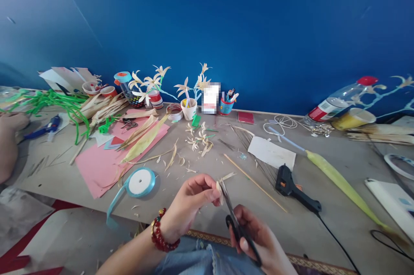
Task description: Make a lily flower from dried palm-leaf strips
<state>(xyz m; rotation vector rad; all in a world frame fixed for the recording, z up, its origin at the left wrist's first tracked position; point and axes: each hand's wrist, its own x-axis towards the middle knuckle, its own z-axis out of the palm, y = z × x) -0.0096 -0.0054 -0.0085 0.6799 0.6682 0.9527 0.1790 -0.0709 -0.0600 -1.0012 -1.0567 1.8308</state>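
Between the thumb and fingers of my left hand [197, 193] is a small pale piece of corn husk [219, 192]. My right hand [254, 234] grips the black handles of a pair of scissors [230, 207]. The blades point up and left, right beside the husk piece; I cannot tell whether they touch it. Beyond my hands lie small cream husk flowers [200, 137] with green stems, among scattered husk scraps [174, 154]. A roll of light blue ribbon [149, 182] rests left of my left hand, its loose end over the table edge.
A black glue gun [296, 189] with a cord lies at right, near a thin wooden stick [255, 183] and a white card [271, 153]. Pink paper [93, 167] and green pipe cleaners [58, 104] spread leftward. A paper cup [189, 111] holds flowers. Another person's arm [8, 145] rests far left.
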